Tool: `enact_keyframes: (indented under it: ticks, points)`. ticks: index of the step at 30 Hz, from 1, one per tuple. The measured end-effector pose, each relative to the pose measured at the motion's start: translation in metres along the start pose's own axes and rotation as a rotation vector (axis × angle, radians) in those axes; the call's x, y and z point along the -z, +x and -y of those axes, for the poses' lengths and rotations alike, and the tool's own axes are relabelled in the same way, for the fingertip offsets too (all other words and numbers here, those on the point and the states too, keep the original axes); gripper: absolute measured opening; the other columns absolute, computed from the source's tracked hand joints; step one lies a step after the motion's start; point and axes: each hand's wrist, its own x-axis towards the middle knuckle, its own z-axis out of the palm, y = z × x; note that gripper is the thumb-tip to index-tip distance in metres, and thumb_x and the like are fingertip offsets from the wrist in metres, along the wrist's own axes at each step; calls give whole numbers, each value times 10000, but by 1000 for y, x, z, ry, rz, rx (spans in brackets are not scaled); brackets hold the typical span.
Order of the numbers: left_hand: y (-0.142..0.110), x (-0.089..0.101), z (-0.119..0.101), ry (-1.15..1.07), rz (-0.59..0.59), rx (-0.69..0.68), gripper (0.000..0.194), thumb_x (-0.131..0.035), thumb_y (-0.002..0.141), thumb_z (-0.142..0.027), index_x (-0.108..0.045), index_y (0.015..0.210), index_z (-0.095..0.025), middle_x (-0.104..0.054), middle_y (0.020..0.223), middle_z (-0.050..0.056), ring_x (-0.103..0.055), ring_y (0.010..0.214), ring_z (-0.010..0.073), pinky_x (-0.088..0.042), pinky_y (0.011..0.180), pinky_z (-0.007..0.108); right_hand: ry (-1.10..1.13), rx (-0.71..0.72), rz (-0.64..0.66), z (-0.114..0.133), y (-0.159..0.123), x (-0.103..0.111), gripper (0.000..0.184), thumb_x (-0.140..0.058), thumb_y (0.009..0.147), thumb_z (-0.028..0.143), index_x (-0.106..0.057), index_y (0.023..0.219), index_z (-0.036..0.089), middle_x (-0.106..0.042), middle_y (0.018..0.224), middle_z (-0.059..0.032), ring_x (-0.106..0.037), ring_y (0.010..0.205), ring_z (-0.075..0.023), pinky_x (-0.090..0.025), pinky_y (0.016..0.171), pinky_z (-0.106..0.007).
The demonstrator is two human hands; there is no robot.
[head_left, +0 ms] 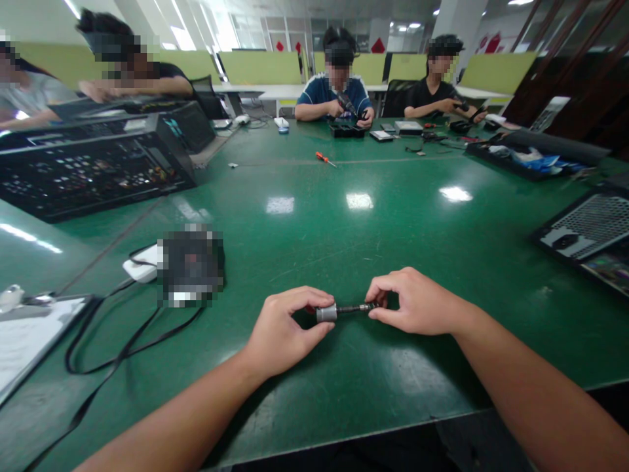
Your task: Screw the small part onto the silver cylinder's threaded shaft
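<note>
Just above the green tabletop, my left hand point(289, 328) pinches a short silver metal cylinder point(327, 313) between thumb and fingers. From its right side runs a thin dark rod or lead point(348, 309) with a lighter metallic section. At the far end of that rod, my right hand point(413, 305) has its thumb and fingers closed around the tip. The two hands face each other with the part stretched level between them. What exactly the part is cannot be made out, and its ends are partly covered by my fingers.
To the left lie a blurred dark device point(192, 265), a black strap point(118, 360) and a clipboard point(39, 334). A computer case point(98, 164) stands behind them, another point(594, 223) at right. An orange screwdriver point(324, 158) lies mid-table. Several people work across the table point(304, 242).
</note>
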Motion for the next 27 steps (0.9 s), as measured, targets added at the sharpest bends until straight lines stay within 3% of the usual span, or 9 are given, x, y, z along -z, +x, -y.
enact_keyframes:
  ticks: [14,20,23,25,27]
  points:
    - [1,1,-1,-5,5,11,168,-822,734,-144,-774,882,-206,-828,950,59,-791,878,216,-629,831,332,16,9,21,-4,-5,13,86,-747,834,238,-753,912,202,-784,842,-27,-728,760,-169,-534,722,-278]
    - [1,2,7,-49,89,152,176,-834,724,-194,-791,895,-194,-823,945,63,-773,810,210,-632,754,330,147,-76,-116,-43,-4,41,174,-775,810,349,-781,906,204,-773,833,-27,-704,761,-175,-558,739,-308]
    - [31,10,34,-136,74,263,275,-862,706,-244,-806,967,-175,-822,925,69,-771,816,223,-641,817,380,478,-207,-265,-78,22,49,299,-863,682,382,-790,902,193,-756,803,-21,-666,692,-157,-553,670,-297]
    - [70,15,61,-241,9,333,360,-914,631,-242,-808,962,-149,-813,880,74,-762,800,229,-644,841,410,775,-318,-506,-100,50,52,346,-930,560,285,-773,845,167,-740,792,-36,-623,638,-140,-535,618,-291]
    - [117,15,91,-282,-101,413,389,-938,584,-199,-800,938,-112,-795,836,89,-740,750,214,-648,807,408,851,-338,-640,-117,83,54,310,-905,636,280,-740,880,187,-728,837,-22,-609,646,-120,-545,647,-290]
